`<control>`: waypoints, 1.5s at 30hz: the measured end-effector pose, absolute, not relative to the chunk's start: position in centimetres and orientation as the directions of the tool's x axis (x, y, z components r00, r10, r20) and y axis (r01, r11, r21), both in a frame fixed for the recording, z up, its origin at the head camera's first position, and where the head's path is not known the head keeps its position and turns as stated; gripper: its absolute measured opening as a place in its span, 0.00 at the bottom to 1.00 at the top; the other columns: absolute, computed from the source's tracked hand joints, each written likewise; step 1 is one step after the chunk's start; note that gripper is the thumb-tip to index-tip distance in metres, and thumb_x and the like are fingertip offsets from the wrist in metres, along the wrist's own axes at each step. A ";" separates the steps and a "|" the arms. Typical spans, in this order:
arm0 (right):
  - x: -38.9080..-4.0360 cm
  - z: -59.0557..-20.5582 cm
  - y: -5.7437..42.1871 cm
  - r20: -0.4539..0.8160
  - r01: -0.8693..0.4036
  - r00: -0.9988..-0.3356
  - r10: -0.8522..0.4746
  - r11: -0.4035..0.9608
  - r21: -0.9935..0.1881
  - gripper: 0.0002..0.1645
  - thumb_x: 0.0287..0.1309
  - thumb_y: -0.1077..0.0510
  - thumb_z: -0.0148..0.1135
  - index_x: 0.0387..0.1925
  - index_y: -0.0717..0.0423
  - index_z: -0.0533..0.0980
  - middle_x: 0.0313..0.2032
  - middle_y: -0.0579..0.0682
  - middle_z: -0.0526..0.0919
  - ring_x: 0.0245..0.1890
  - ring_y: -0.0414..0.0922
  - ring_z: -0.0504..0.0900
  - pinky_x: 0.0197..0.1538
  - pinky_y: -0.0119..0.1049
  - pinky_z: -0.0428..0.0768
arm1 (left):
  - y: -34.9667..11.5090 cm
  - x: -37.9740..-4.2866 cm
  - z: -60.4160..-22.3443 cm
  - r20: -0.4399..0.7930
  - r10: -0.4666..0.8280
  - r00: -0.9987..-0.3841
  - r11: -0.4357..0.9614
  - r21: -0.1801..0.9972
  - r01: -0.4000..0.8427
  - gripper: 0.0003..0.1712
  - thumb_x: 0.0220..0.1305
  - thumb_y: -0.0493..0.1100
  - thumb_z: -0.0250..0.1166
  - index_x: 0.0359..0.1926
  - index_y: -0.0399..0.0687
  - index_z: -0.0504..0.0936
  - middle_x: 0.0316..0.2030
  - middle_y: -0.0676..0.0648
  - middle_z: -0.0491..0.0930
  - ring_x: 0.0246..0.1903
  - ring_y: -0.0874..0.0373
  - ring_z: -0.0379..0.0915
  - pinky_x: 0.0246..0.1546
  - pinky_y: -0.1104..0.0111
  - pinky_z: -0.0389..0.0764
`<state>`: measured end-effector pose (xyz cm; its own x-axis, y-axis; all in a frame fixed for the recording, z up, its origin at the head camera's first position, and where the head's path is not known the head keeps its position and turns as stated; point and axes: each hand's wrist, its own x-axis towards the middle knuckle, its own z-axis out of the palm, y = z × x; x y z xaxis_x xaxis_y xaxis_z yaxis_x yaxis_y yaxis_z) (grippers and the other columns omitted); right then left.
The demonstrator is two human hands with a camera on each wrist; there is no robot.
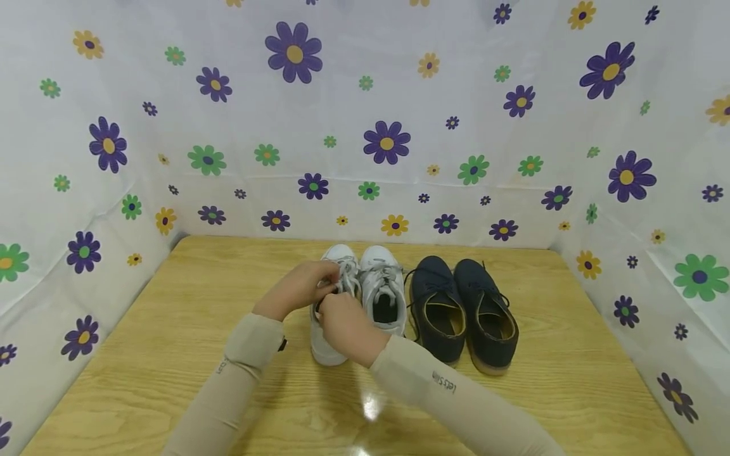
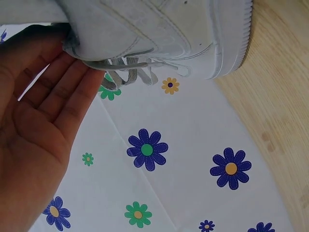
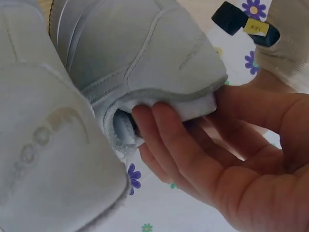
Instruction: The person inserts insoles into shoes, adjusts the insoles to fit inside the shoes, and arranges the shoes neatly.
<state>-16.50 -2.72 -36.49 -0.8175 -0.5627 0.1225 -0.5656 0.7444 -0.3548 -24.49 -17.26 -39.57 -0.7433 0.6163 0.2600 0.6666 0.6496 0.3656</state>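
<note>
A pair of white lace-up sneakers stands side by side on the wooden table. Both hands are at the left white sneaker (image 1: 327, 345). My left hand (image 1: 302, 288) holds the edge of its opening near the laces; in the left wrist view, the fingertips (image 2: 91, 75) meet the collar beside loose grey laces (image 2: 130, 70). At the heel end, my right hand (image 1: 348, 323) grips the collar, its fingers (image 3: 166, 130) reaching into the opening and its thumb by the heel edge. The right white sneaker (image 1: 379, 256) stands close alongside, untouched. The inside of the held sneaker is mostly hidden.
Dark navy lace-up shoes, one left (image 1: 428, 278) and one right (image 1: 476, 278), stand to the right of the sneakers. Their laces hang loose. A flower-print cloth (image 1: 331, 114) rises behind and at both sides of the wooden table (image 1: 199, 304).
</note>
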 end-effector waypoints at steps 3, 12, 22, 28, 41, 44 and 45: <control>-17.0 -36.4 -2.9 0.096 -0.533 -0.833 -0.545 0.743 -0.404 0.32 0.63 0.67 0.56 0.07 0.49 0.56 0.08 0.40 0.52 0.11 0.35 0.53 0.18 0.26 0.55 | -17.2 -24.5 -39.5 0.256 0.613 -0.747 0.654 0.366 0.662 0.11 0.59 0.30 0.65 0.27 0.47 0.74 0.26 0.53 0.75 0.27 0.58 0.70 0.32 0.64 0.73; -18.5 -36.0 -3.1 -0.017 -0.490 -0.826 -0.563 0.734 -0.470 0.35 0.59 0.68 0.60 0.04 0.49 0.54 0.07 0.40 0.48 0.11 0.36 0.44 0.19 0.27 0.49 | -17.3 -24.6 -39.6 0.232 0.600 -0.766 0.675 0.368 0.640 0.14 0.56 0.30 0.67 0.26 0.50 0.73 0.27 0.53 0.77 0.29 0.59 0.72 0.36 0.63 0.75; -19.2 -36.4 -3.8 -0.053 -0.539 -0.808 -0.587 0.772 -0.336 0.31 0.58 0.69 0.59 0.07 0.50 0.57 0.07 0.42 0.53 0.12 0.37 0.50 0.25 0.29 0.56 | -17.4 -24.3 -39.5 0.197 0.581 -0.790 0.697 0.381 0.608 0.17 0.53 0.24 0.64 0.26 0.50 0.73 0.28 0.52 0.77 0.29 0.58 0.71 0.35 0.62 0.75; -19.9 -37.4 -4.2 -0.032 -0.583 -0.795 -0.605 0.778 -0.234 0.16 0.54 0.69 0.61 0.16 0.55 0.70 0.15 0.45 0.67 0.17 0.39 0.62 0.25 0.29 0.63 | -17.4 -24.3 -39.6 0.188 0.581 -0.792 0.695 0.393 0.603 0.19 0.50 0.20 0.62 0.26 0.50 0.73 0.27 0.53 0.76 0.28 0.58 0.69 0.34 0.63 0.75; -19.8 -37.0 -3.1 -0.043 -0.663 -0.716 -0.697 0.698 -0.271 0.24 0.58 0.70 0.58 0.11 0.51 0.65 0.12 0.41 0.62 0.16 0.37 0.58 0.25 0.28 0.59 | -17.3 -24.6 -39.6 0.218 0.603 -0.767 0.662 0.399 0.634 0.13 0.55 0.27 0.63 0.26 0.49 0.74 0.27 0.52 0.77 0.29 0.58 0.71 0.36 0.62 0.76; -20.1 -36.5 -3.0 -0.121 -0.643 -0.702 -0.702 0.697 -0.318 0.28 0.61 0.70 0.56 0.10 0.50 0.59 0.10 0.41 0.55 0.14 0.36 0.49 0.23 0.28 0.52 | -17.2 -24.7 -39.5 0.231 0.604 -0.763 0.660 0.391 0.641 0.12 0.55 0.28 0.64 0.26 0.49 0.74 0.27 0.52 0.77 0.29 0.58 0.72 0.36 0.62 0.76; -20.2 -36.4 -3.0 -0.163 -0.624 -0.702 -0.694 0.709 -0.329 0.29 0.62 0.69 0.56 0.10 0.50 0.57 0.10 0.42 0.52 0.14 0.37 0.46 0.23 0.29 0.50 | -17.2 -24.8 -39.4 0.231 0.604 -0.762 0.663 0.384 0.642 0.12 0.55 0.29 0.65 0.26 0.49 0.74 0.27 0.52 0.78 0.30 0.58 0.73 0.36 0.62 0.76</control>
<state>-20.18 -2.99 -36.39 -0.7016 -0.6937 -0.1632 -0.6241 0.7086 -0.3291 -24.77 -17.20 -39.41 -0.7624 0.6043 0.2315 0.6423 0.6630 0.3845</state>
